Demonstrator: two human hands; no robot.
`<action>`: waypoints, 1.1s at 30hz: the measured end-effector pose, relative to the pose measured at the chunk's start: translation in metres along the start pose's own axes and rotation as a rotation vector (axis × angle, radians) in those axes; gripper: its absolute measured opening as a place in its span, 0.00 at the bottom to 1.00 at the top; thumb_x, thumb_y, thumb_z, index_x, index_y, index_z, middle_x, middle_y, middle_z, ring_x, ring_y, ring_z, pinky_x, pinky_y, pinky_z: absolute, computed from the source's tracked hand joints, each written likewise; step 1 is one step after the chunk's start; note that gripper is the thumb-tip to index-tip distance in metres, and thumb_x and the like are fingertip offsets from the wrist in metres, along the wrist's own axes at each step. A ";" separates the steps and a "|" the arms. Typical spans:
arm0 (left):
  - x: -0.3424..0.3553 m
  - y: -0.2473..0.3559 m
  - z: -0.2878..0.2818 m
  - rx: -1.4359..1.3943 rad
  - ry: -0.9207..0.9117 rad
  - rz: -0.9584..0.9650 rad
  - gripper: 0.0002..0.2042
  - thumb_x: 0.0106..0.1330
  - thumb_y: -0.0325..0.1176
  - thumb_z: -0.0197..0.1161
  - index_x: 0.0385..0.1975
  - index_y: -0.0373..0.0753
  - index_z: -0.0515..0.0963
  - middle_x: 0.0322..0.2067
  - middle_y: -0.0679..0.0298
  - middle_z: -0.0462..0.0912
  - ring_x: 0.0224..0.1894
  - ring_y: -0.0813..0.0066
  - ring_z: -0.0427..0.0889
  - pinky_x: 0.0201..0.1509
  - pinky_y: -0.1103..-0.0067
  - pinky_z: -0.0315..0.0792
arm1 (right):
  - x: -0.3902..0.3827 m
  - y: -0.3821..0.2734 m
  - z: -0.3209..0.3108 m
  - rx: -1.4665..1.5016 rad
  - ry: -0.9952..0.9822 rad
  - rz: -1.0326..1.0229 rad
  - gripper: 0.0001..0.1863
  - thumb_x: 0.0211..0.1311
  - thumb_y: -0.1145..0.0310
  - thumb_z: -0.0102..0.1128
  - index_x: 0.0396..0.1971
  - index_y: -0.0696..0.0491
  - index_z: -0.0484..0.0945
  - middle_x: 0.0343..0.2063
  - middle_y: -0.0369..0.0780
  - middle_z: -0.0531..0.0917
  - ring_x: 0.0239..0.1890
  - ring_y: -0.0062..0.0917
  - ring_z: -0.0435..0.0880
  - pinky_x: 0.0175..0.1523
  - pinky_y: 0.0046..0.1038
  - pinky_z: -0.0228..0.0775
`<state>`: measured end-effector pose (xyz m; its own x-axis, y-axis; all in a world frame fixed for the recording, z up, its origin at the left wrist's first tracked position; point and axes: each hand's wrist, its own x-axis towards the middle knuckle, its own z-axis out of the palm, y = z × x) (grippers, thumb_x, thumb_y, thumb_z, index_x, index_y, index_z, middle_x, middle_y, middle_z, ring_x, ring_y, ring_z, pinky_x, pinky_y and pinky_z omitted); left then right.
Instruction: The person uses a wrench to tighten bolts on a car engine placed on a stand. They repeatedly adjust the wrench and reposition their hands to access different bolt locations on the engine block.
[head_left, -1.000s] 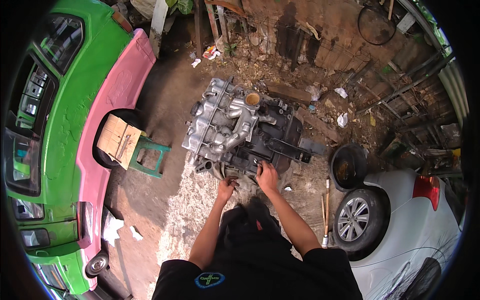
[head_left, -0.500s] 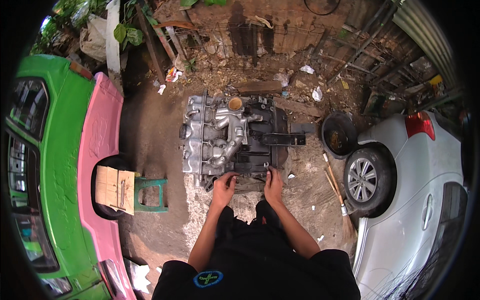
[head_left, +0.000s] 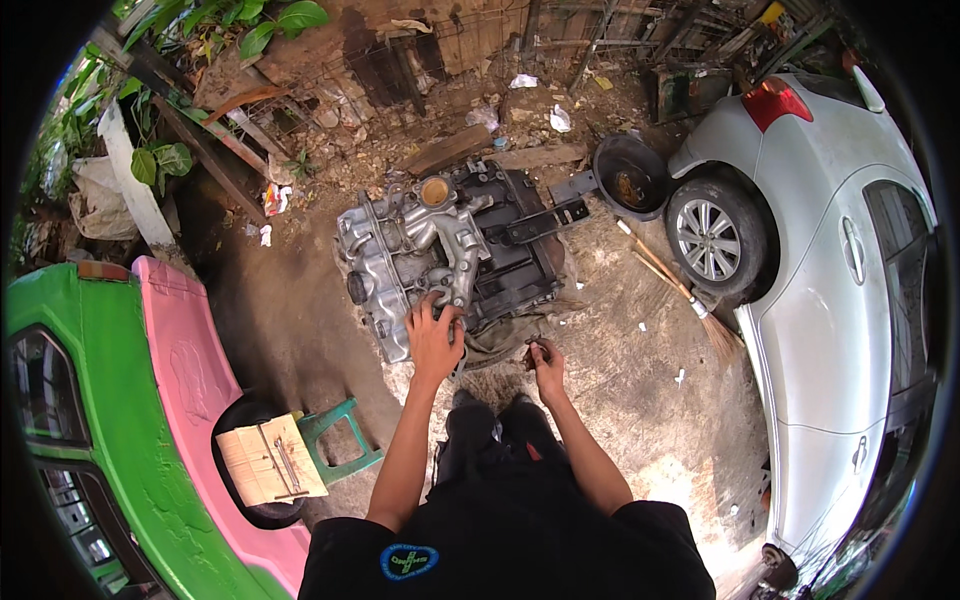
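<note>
In front of me on the ground lies a car engine (head_left: 465,265), with a silver ribbed cover on its left, a cast metal intake manifold in the middle and a dark block on its right. My left hand (head_left: 434,340) rests on the near edge of the engine, fingers apart and touching the metal at the manifold's lower end. Off the engine's near right corner, my right hand (head_left: 546,366) is closed in a pinch around a small dark piece, too small to name. A crumpled dark cloth (head_left: 500,340) lies along the engine's near side.
At the left, a green and pink vehicle (head_left: 180,350) stands beside a green stool (head_left: 340,440) and a cardboard sheet (head_left: 265,462) with wrenches (head_left: 282,455) on it. To the right are a black basin (head_left: 630,175), a broom (head_left: 690,300) and a silver car (head_left: 830,250).
The view has turned, so the engine appears tilted. My left hand has shifted up onto the engine; my right hand has drawn back from its near edge, its fingers pinched.
</note>
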<state>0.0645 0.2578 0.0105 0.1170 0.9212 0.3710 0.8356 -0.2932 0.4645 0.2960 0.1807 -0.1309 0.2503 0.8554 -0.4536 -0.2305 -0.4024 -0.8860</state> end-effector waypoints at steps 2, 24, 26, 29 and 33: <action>-0.002 -0.001 0.005 -0.022 -0.006 -0.001 0.10 0.60 0.29 0.64 0.41 0.48 0.82 0.61 0.55 0.73 0.67 0.46 0.68 0.70 0.53 0.60 | -0.001 0.000 -0.003 0.241 -0.085 0.009 0.15 0.78 0.65 0.60 0.52 0.62 0.81 0.36 0.42 0.88 0.40 0.24 0.86 0.45 0.26 0.77; -0.004 -0.002 0.015 0.039 0.218 0.070 0.12 0.52 0.26 0.61 0.35 0.47 0.84 0.51 0.60 0.84 0.48 0.54 0.82 0.48 0.64 0.77 | 0.014 0.065 0.056 0.621 -0.095 0.397 0.16 0.82 0.69 0.50 0.65 0.44 0.70 0.33 0.36 0.76 0.30 0.25 0.72 0.38 0.32 0.70; -0.003 -0.002 0.016 0.044 0.220 0.069 0.12 0.51 0.26 0.61 0.35 0.47 0.84 0.50 0.60 0.84 0.48 0.54 0.82 0.47 0.64 0.77 | 0.014 0.065 0.059 0.623 -0.084 0.423 0.16 0.85 0.64 0.46 0.65 0.45 0.70 0.32 0.35 0.73 0.28 0.23 0.68 0.37 0.31 0.66; -0.004 -0.003 0.016 0.050 0.217 0.069 0.12 0.51 0.26 0.61 0.35 0.48 0.85 0.50 0.60 0.84 0.48 0.54 0.82 0.47 0.65 0.77 | 0.013 0.066 0.069 0.629 -0.088 0.406 0.19 0.86 0.60 0.43 0.69 0.47 0.66 0.35 0.36 0.74 0.29 0.23 0.67 0.39 0.31 0.65; -0.006 -0.003 0.016 0.048 0.184 0.039 0.13 0.52 0.26 0.61 0.37 0.49 0.84 0.51 0.62 0.83 0.53 0.54 0.82 0.52 0.63 0.77 | 0.019 0.066 0.088 0.750 -0.004 0.415 0.20 0.86 0.63 0.45 0.70 0.52 0.64 0.36 0.37 0.75 0.30 0.26 0.71 0.40 0.35 0.69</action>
<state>0.0697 0.2569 -0.0060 0.0537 0.8458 0.5309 0.8574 -0.3116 0.4097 0.2024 0.1995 -0.1899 0.0053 0.6885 -0.7252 -0.8639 -0.3621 -0.3501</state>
